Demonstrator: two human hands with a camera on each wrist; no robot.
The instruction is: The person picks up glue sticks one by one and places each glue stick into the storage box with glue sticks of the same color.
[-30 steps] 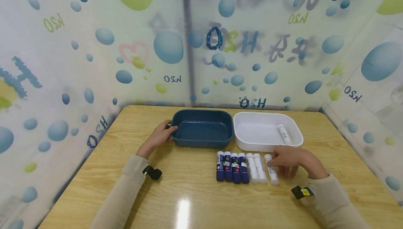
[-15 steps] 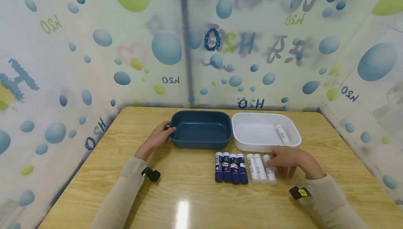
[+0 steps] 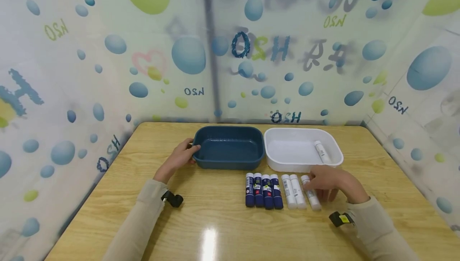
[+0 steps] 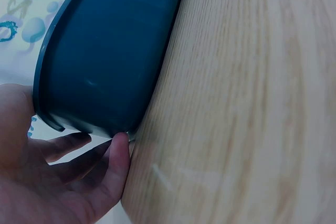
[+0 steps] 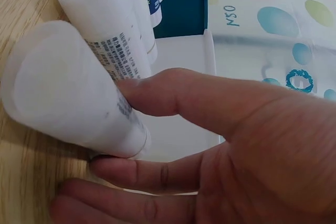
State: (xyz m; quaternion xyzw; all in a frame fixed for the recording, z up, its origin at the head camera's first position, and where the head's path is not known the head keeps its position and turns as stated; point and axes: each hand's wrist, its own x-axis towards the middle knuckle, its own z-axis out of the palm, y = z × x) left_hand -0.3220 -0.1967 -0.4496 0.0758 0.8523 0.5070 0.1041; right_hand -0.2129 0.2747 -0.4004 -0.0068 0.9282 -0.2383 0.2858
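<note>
My left hand [image 3: 179,158] holds the left end of a dark blue tray [image 3: 230,164], thumb over the rim. In the left wrist view its fingers [image 4: 116,169] curl against the outside of that end. My right hand [image 3: 327,181] pinches a white glue stick [image 3: 313,200] between thumb and index finger. This stick lies slanted at the right end of a row, a small gap from two other white glue sticks [image 3: 293,193]. Several navy glue sticks [image 3: 267,192] lie side by side left of those. In the right wrist view, the pinched stick [image 5: 63,93] shows its round end close up.
A white tray [image 3: 292,167] stands against the blue tray's right side, with one white glue stick [image 3: 321,151] leaning inside it. Both trays stand near the back of the wooden table [image 3: 215,213]. Patterned curtains [image 3: 187,21] surround the table.
The pinched glue stick came left against the other white sticks, then swung its near end right, leaving a gap. My left hand stays on the blue tray. The head view shifted slightly.
</note>
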